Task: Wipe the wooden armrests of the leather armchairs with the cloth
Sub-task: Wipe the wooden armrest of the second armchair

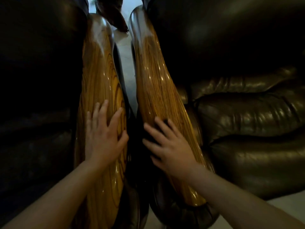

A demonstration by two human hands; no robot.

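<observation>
Two glossy wooden armrests run side by side away from me. The left armrest (99, 71) belongs to the dark leather armchair on the left (41, 96), the right armrest (155, 76) to the armchair on the right (247, 121). My left hand (105, 138) lies flat on the left armrest with fingers spread and nothing in it. My right hand (170, 146) presses on the right armrest's inner side. A dark cloth (149, 140) shows between and under its fingers; most of it is hidden by the hand.
A narrow gap with pale floor (127, 63) separates the two armrests. A dark carved wooden piece (118, 20) sticks out at the top between them. Pale floor (290, 205) shows at the lower right, past the right chair's seat cushion.
</observation>
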